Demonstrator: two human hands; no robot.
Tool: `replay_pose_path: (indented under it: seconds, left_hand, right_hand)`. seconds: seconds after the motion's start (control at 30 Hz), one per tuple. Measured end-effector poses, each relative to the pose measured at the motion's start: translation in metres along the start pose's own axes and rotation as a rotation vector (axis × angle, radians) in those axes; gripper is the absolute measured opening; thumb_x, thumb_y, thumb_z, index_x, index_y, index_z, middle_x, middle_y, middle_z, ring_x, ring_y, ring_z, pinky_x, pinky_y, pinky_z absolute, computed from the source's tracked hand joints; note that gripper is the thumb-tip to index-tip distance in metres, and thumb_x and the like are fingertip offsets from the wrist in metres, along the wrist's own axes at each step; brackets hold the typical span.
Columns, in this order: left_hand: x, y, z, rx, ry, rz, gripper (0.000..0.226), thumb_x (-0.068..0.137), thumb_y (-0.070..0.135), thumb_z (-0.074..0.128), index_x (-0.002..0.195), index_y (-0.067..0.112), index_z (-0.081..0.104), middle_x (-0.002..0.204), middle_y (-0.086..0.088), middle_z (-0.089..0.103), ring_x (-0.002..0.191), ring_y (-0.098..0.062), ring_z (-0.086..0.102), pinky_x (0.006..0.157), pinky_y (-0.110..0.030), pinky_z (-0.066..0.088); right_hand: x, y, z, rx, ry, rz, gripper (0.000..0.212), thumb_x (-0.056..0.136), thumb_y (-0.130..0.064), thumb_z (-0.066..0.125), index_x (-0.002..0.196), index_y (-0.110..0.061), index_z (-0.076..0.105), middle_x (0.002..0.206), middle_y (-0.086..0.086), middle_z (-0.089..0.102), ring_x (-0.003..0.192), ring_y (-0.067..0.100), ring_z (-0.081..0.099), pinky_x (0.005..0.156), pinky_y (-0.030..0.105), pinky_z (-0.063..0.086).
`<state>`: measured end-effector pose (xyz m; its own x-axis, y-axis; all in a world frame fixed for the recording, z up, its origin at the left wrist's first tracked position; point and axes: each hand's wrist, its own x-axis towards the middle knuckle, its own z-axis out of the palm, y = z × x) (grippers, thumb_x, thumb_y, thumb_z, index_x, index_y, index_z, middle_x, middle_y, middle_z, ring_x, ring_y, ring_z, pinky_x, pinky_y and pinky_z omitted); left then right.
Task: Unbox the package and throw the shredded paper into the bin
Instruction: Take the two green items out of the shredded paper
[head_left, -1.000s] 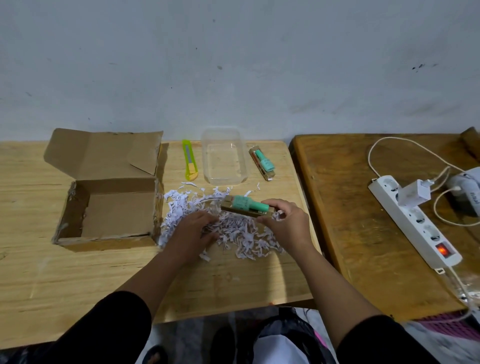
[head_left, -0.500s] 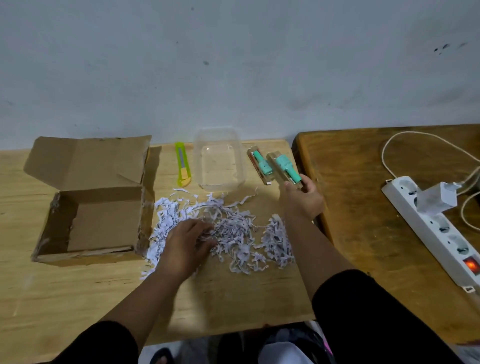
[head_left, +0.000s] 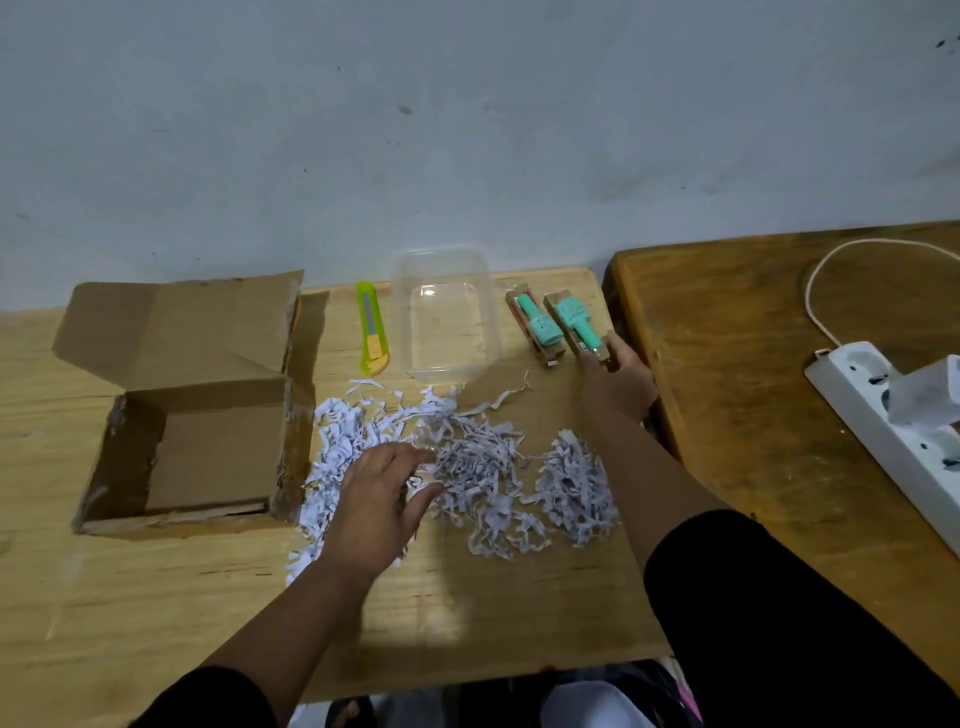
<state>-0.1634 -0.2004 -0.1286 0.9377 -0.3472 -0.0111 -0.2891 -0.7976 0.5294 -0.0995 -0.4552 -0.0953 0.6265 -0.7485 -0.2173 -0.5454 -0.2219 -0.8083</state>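
Note:
An open cardboard box (head_left: 197, 415) lies on the pale wooden table (head_left: 104, 597), flaps up, nothing visible inside. White shredded paper (head_left: 483, 467) is spread over the table to its right. My left hand (head_left: 379, 499) rests on the shreds with fingers relaxed. Far right of the table, my right hand (head_left: 615, 384) holds the near end of a teal bottle in brown card packaging (head_left: 574, 327), which lies beside a second identical packaged teal bottle (head_left: 535, 325).
A clear plastic container (head_left: 447, 312) stands behind the shreds, with a yellow-green utility knife (head_left: 371, 327) to its left. A darker wooden table (head_left: 779, 389) adjoins on the right, carrying a white power strip (head_left: 893, 426) with a plugged charger and cable.
My right hand lifted the packaged bottle off the shreds and carried it back right, setting it down beside the other one. My left hand stayed on the shredded paper.

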Motion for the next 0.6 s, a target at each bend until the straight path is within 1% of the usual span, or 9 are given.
replay_pose_path:
  seconds: [0.03, 0.13, 0.2, 0.27, 0.33, 0.4, 0.47, 0.53, 0.6]
  left_hand:
    - [0.0, 0.001, -0.002, -0.008, -0.009, 0.002, 0.042, 0.083, 0.051, 0.045, 0.111, 0.024, 0.061, 0.108, 0.0, 0.06, 0.102, -0.019, 0.054, 0.088, -0.033, 0.041]
    - [-0.001, 0.009, -0.011, -0.044, -0.012, 0.027, 0.039, 0.085, 0.046, 0.047, 0.112, 0.02, 0.061, 0.11, -0.002, 0.06, 0.1, -0.018, 0.057, 0.086, -0.031, 0.048]
    - [-0.006, 0.01, -0.019, -0.002, 0.047, 0.089, 0.04, 0.086, 0.047, 0.046, 0.111, 0.02, 0.062, 0.114, -0.003, 0.06, 0.103, -0.019, 0.057, 0.088, -0.034, 0.049]
    - [-0.013, 0.004, -0.027, 0.071, 0.098, 0.128, 0.043, 0.086, 0.052, 0.043, 0.112, 0.022, 0.061, 0.124, -0.004, 0.055, 0.112, -0.021, 0.053, 0.092, -0.04, 0.045]
    - [-0.02, -0.004, -0.031, 0.153, 0.094, 0.109, 0.047, 0.085, 0.054, 0.044, 0.118, 0.024, 0.058, 0.138, -0.007, 0.045, 0.126, -0.025, 0.043, 0.097, -0.044, 0.04]
    - [-0.024, -0.011, -0.031, 0.208, 0.069, 0.063, 0.055, 0.084, 0.058, 0.043, 0.127, 0.025, 0.052, 0.147, -0.012, 0.032, 0.137, -0.028, 0.028, 0.103, -0.047, 0.034]
    - [-0.029, -0.016, -0.028, 0.184, 0.036, -0.001, 0.066, 0.081, 0.066, 0.037, 0.136, 0.03, 0.042, 0.154, -0.017, 0.016, 0.143, -0.03, 0.01, 0.109, -0.048, 0.024]
    - [-0.03, -0.019, -0.022, 0.128, -0.018, -0.064, 0.074, 0.077, 0.075, 0.028, 0.142, 0.04, 0.024, 0.156, -0.016, -0.001, 0.144, -0.028, -0.006, 0.112, -0.05, 0.015]
    - [-0.028, -0.021, -0.017, 0.095, -0.064, -0.071, 0.081, 0.072, 0.082, 0.023, 0.143, 0.045, 0.008, 0.157, -0.012, -0.009, 0.144, -0.026, -0.01, 0.114, -0.051, 0.012]
  right_hand:
    - [-0.003, 0.001, -0.003, -0.013, -0.022, -0.031, 0.049, 0.09, -0.023, 0.056, 0.136, -0.018, 0.043, 0.14, 0.006, 0.048, 0.127, 0.021, 0.045, 0.103, 0.033, 0.04]
    - [-0.02, 0.006, -0.017, -0.085, -0.1, -0.173, 0.048, 0.09, -0.024, 0.054, 0.135, -0.012, 0.043, 0.136, 0.007, 0.049, 0.122, 0.018, 0.047, 0.091, 0.023, 0.036]
    - [-0.036, 0.02, -0.028, -0.173, -0.182, -0.359, 0.047, 0.088, -0.024, 0.058, 0.131, -0.009, 0.046, 0.134, 0.011, 0.05, 0.124, 0.02, 0.045, 0.098, 0.024, 0.036]
    - [-0.051, 0.039, -0.039, -0.214, -0.283, -0.49, 0.059, 0.084, -0.04, 0.062, 0.133, -0.014, 0.044, 0.142, 0.008, 0.043, 0.132, 0.017, 0.037, 0.105, 0.031, 0.035]
    - [-0.062, 0.059, -0.047, -0.266, -0.363, -0.612, 0.077, 0.074, -0.065, 0.056, 0.136, -0.02, 0.042, 0.148, 0.004, 0.036, 0.135, 0.01, 0.027, 0.106, 0.029, 0.029]
    - [-0.069, 0.076, -0.05, -0.338, -0.42, -0.718, 0.092, 0.065, -0.078, 0.05, 0.138, -0.024, 0.039, 0.15, 0.005, 0.03, 0.138, 0.013, 0.023, 0.109, 0.034, 0.027]
    - [-0.075, 0.089, -0.049, -0.42, -0.469, -0.774, 0.1, 0.058, -0.083, 0.052, 0.141, -0.03, 0.031, 0.153, 0.005, 0.024, 0.143, 0.022, 0.016, 0.113, 0.044, 0.023]
    - [-0.078, 0.094, -0.044, -0.485, -0.505, -0.838, 0.108, 0.052, -0.086, 0.052, 0.143, -0.038, 0.02, 0.156, 0.004, 0.017, 0.145, 0.027, 0.009, 0.115, 0.053, 0.02]
    - [-0.077, 0.09, -0.037, -0.531, -0.556, -0.907, 0.114, 0.048, -0.087, 0.055, 0.144, -0.043, 0.009, 0.157, 0.003, 0.01, 0.146, 0.027, 0.003, 0.115, 0.055, 0.017]
